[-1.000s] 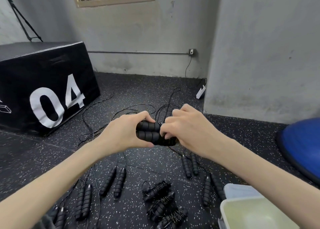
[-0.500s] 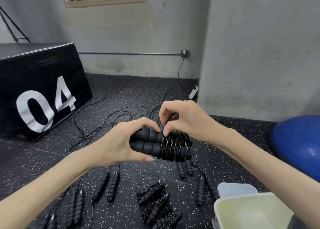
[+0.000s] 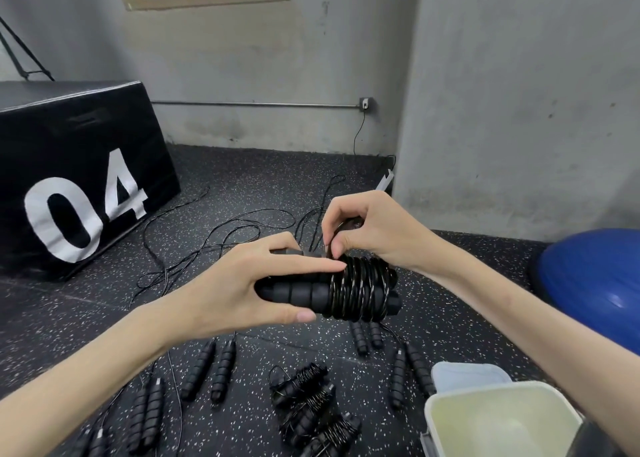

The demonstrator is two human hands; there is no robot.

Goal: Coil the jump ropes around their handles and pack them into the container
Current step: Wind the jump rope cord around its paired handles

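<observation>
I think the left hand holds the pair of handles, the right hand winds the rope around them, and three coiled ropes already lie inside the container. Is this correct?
Not quite. The head view shows the three coiled ropes lying on the floor beside the container, not inside it. The rest stands: the left hand holds the pair of handles, and the right hand winds the rope around them.

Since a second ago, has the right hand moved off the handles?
Yes. The right hand has risen from gripping the handle pair to pinching cord above the coil, which it covered before; the left hand holds the handles.
</observation>
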